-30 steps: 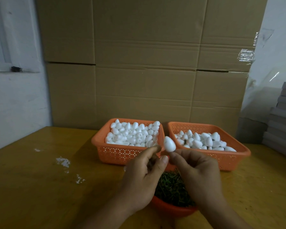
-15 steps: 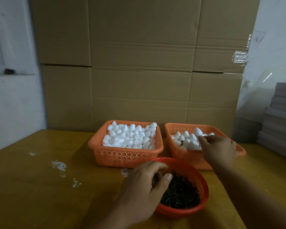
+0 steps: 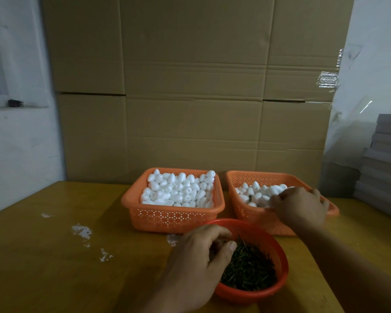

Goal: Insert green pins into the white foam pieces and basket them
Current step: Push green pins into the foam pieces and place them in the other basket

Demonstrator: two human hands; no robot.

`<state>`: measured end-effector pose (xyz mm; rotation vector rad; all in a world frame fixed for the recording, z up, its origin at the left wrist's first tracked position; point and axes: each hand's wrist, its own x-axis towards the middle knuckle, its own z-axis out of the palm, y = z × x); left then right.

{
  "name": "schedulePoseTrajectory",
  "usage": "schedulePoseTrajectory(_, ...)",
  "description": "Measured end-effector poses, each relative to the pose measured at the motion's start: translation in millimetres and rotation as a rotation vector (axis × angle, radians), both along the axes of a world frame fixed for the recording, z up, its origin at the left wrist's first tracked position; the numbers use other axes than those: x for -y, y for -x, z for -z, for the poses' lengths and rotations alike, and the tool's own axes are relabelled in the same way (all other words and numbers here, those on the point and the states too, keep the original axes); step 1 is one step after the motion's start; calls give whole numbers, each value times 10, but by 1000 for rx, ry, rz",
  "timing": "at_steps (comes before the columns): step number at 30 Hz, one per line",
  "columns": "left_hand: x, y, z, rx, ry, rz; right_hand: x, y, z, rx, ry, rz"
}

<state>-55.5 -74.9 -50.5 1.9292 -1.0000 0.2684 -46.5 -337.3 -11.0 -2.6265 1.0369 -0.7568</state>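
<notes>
Both baskets sit side by side on the yellow table (image 3: 54, 256), and the two hands have split apart since a second ago, when they met over one foam piece. The right hand (image 3: 299, 205) now reaches into the right basket (image 3: 253, 218), fingers curled among pinned foam pieces (image 3: 255, 192); whether it has let go, I cannot tell. The left basket (image 3: 174, 219) stays heaped with white foam pieces (image 3: 178, 190). The left hand (image 3: 201, 260) digs curled fingers into the red bowl (image 3: 278, 283) of green pins (image 3: 248, 267). One piece basketed, next pin coming, I'd say.
</notes>
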Motion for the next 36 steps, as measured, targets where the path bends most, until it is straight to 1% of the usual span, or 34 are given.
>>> schedulePoseTrajectory(3,-5,17,-32,4,27,-15,0,54,22,54,21,-21)
schedulePoseTrajectory(5,-19,22,-62,-17,51,-27,-15,79,34,153,19,-32)
schedulePoseTrajectory(7,-38,19,-83,-37,54,-38,-66,108,39,287,-25,-59)
schedulePoseTrajectory(10,-51,14,-97,-40,48,-70,-211,190,33,440,-143,-178)
schedulePoseTrajectory(13,-55,0,-102,-40,24,-104,-448,331,28,523,-206,-327)
schedulePoseTrajectory(15,-58,-22,-104,-43,16,-132,-612,447,59,504,-211,-427)
schedulePoseTrajectory(17,-71,-62,-117,-42,32,-173,-736,547,116,440,-227,-515)
schedulePoseTrajectory(19,-91,-138,-173,-47,56,-218,-813,607,165,368,-219,-570)
schedulePoseTrajectory(22,-99,-397,-331,-35,81,-277,-879,633,205,292,-145,-614)
schedulePoseTrajectory(25,-54,-803,-519,-35,-4,-341,-892,631,221,305,-96,-621)
schedulePoseTrajectory(28,61,-1204,-642,-111,-114,-343,-896,647,227,330,-78,-627)
schedulePoseTrajectory(31,232,-1473,-693,-144,-294,-321,-884,662,227,355,-60,-619)
schedulePoseTrajectory(34,408,-1617,-650,-202,-473,-258,-915,673,226,325,-35,-620)
schedulePoseTrajectory(36,506,-1669,-597,-147,-633,-315,-941,682,225,314,-29,-619)
